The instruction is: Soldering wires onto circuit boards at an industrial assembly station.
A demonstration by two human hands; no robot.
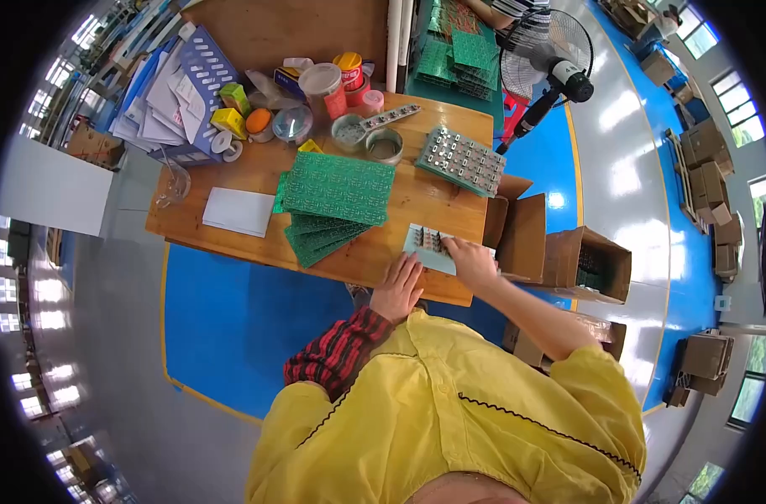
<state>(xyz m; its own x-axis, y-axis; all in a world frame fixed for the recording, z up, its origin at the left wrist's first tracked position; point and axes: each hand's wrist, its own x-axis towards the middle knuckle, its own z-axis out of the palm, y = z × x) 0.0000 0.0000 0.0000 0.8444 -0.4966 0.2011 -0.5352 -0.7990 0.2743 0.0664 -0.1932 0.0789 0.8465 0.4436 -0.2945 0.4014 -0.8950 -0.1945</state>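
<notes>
At the table's front right lies a pale light-blue plate point(438, 263) with rows of small dark metal parts point(431, 239) standing on it. My left hand point(397, 290) rests at its left edge, fingers stretched out and touching the plate. Over its right part, my right hand point(474, 264) has its fingers bent together at the parts; whatever they hold is too small to make out. A fanned stack of green circuit boards point(339, 189) sits left of the plate. Behind it is a green board point(460, 161) covered with silvery metal parts.
Jars point(320, 84), a tape roll point(385, 147) and a strip of metal parts point(391, 117) stand at the table's back. White paper point(237, 211) and a blue file holder point(205, 80) are left. Cardboard boxes point(522, 239) and a fan point(547, 63) flank the right. Another person point(517, 10) sits beyond.
</notes>
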